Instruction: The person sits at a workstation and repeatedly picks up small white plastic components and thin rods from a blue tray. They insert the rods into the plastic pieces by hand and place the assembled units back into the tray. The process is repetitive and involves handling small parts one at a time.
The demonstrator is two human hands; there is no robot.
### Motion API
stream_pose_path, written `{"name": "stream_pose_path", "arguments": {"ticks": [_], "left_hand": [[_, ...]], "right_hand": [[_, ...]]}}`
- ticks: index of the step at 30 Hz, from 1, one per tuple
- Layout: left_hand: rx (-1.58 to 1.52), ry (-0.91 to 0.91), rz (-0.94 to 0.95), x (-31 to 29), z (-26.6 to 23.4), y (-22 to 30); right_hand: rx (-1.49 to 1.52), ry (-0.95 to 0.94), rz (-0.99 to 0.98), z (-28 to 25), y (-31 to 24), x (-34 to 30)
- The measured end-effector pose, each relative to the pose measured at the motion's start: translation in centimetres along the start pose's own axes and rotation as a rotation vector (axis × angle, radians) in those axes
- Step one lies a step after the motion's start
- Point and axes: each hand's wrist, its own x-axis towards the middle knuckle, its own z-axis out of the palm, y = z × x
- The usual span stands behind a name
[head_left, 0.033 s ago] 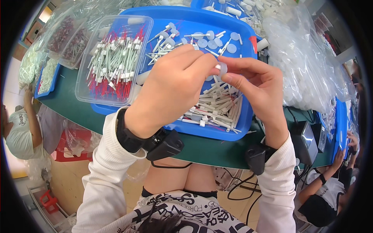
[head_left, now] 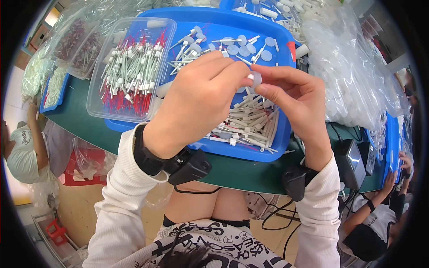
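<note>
Over the blue tray [head_left: 286,134] my two hands meet at a small translucent round cap [head_left: 256,79]. My right hand [head_left: 297,96] pinches this cap between thumb and forefinger. From the other side my left hand [head_left: 196,96] is closed, its fingertips around a small white piece at the cap; most of that piece is hidden by the fingers. Below the hands lies a pile of thin white sticks [head_left: 254,118] with white connectors. Farther back in the tray are several loose translucent discs [head_left: 266,56] and more sticks with discs on them.
A clear plastic box [head_left: 95,100] of white-and-red wired pieces sits at the tray's left. Plastic bags [head_left: 342,80] of translucent parts bulge at the right, above a dark boxy device [head_left: 351,163]. The green table edge curves in front of me. Other people work at both sides.
</note>
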Motion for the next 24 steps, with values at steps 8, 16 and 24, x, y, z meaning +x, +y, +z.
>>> {"name": "stream_pose_path", "arguments": {"ticks": [8, 16, 24], "left_hand": [[-0.033, -0.014, -0.071, 0.0, -0.4, -0.1], [0.155, 0.170, -0.252, 1.0, -4.2, -2.5], [0.344, -0.494, -0.310, -0.5, -5.4, -0.8]], "right_hand": [[0.015, -0.003, -0.064, 0.3, -0.1, 0.3], [-0.339, 0.248, -0.142, -0.2, 0.8, 0.8], [-0.590, 0.303, -0.107, 0.8, 1.2, 0.9]]}}
